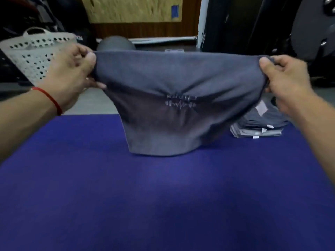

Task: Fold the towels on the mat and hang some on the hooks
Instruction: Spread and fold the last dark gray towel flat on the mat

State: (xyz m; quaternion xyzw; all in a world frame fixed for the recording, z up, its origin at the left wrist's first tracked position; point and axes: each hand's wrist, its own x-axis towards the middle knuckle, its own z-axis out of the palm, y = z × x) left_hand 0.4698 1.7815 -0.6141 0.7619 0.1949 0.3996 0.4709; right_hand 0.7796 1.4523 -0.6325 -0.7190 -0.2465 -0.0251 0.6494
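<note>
A grey towel (172,84) with a small embroidered logo hangs stretched in the air above the purple mat (145,196). My left hand (70,73) pinches its upper left corner, and my right hand (284,78) pinches its upper right corner. The towel's lower edge just reaches the mat near its far side. A stack of folded grey towels (261,124) lies on the mat at the far right, partly hidden behind the held towel and my right hand.
A white perforated laundry basket (36,55) stands off the mat at the far left. A grey rounded object (116,43) sits behind the towel. Dark gym equipment (308,24) fills the right background. A wooden board leans on the back wall.
</note>
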